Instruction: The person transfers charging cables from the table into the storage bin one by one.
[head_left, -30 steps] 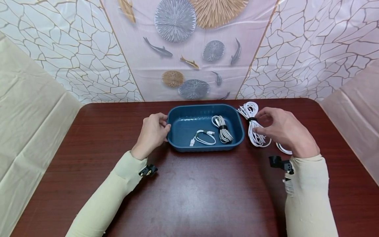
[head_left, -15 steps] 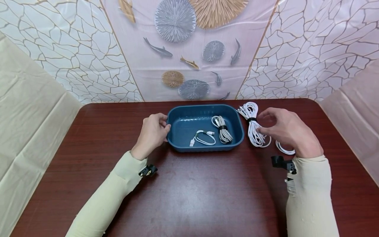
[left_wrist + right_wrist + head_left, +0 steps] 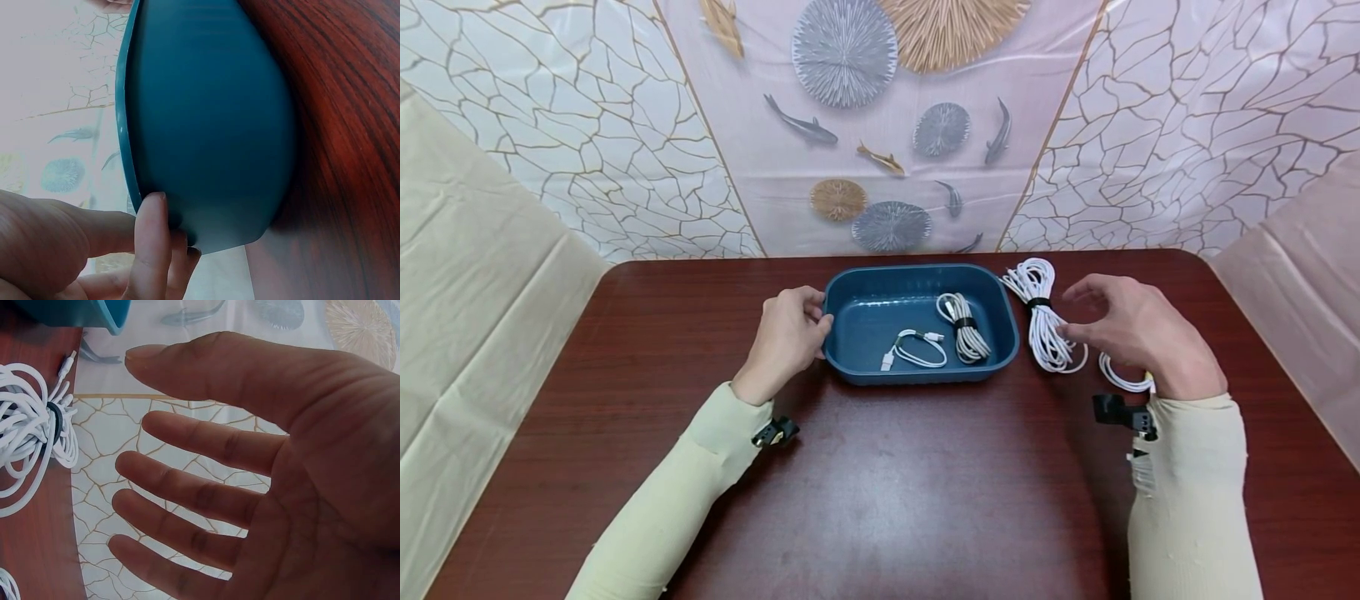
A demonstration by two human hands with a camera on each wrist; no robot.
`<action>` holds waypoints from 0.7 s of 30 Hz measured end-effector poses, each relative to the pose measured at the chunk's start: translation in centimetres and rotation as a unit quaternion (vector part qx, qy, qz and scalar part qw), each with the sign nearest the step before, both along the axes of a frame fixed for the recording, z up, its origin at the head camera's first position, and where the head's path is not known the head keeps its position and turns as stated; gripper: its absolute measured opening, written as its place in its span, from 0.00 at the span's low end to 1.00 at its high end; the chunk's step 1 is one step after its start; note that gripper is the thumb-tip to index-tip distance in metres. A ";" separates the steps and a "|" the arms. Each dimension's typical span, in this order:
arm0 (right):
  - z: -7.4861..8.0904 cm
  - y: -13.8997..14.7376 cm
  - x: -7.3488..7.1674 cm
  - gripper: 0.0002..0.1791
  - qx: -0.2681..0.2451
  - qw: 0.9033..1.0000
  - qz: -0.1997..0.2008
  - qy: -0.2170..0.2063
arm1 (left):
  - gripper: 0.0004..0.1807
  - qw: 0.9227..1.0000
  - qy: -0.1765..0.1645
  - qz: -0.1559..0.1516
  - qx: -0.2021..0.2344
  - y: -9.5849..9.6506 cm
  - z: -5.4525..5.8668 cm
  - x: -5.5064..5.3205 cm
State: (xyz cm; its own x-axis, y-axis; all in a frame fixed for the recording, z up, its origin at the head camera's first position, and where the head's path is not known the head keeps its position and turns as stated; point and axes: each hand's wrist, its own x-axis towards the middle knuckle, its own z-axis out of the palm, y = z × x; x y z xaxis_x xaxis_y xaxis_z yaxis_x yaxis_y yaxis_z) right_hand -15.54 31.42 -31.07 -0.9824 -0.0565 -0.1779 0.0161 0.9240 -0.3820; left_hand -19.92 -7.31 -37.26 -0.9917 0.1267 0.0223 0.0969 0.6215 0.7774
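In the head view my left hand point(image 3: 786, 337) grips the left end of a blue plastic bin point(image 3: 861, 321). The left wrist view shows its fingers point(image 3: 152, 240) at the bin's rim. Inside lie a short white USB cable point(image 3: 887, 361) and a thicker coiled cable point(image 3: 967, 335) tied with a black strap. Right of the bin, a large white cable bundle point(image 3: 1043, 333) with a black tie lies on the table. My right hand point(image 3: 1142, 333) hovers just right of this bundle, fingers spread and holding nothing, as the right wrist view also shows.
Another white coiled cable point(image 3: 1122, 379) with a yellow bit lies partly hidden under the right hand. The dark red-brown table point(image 3: 880, 483) ends at a patterned cloth backdrop point(image 3: 887, 158) just behind the bin. Beige cloth point(image 3: 490, 292) hangs at the left.
My right hand has drifted slightly right, away from the large white bundle, and its fingers have spread a little. More of the far-right coiled cable shows. The left hand and bin stay put.
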 end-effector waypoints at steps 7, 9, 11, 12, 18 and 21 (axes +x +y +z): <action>0.1 0.2 0.2 0.30 0.002 1.000 -0.005 -0.005 | 0.18 1.000 0.003 0.000 -0.007 0.0 0.0 0.0; 0.0 0.2 0.2 0.30 -0.001 1.000 -0.006 -0.007 | 0.18 1.000 0.003 0.002 -0.007 0.0 0.0 0.0; 0.0 0.3 0.2 0.29 -0.003 1.000 -0.008 -0.007 | 0.18 1.000 0.004 0.004 -0.008 0.0 0.0 0.0; -0.1 0.4 0.3 0.29 -0.004 1.000 -0.007 -0.007 | 0.18 1.000 0.004 0.005 -0.008 0.0 -0.1 0.0; -0.1 0.7 0.2 0.29 0.002 1.000 -0.001 -0.006 | 0.17 1.000 0.009 0.004 -0.011 0.1 0.0 0.1; -0.1 0.7 0.1 0.30 0.003 1.000 -0.003 -0.010 | 0.17 1.000 0.013 0.003 -0.010 0.1 0.0 0.1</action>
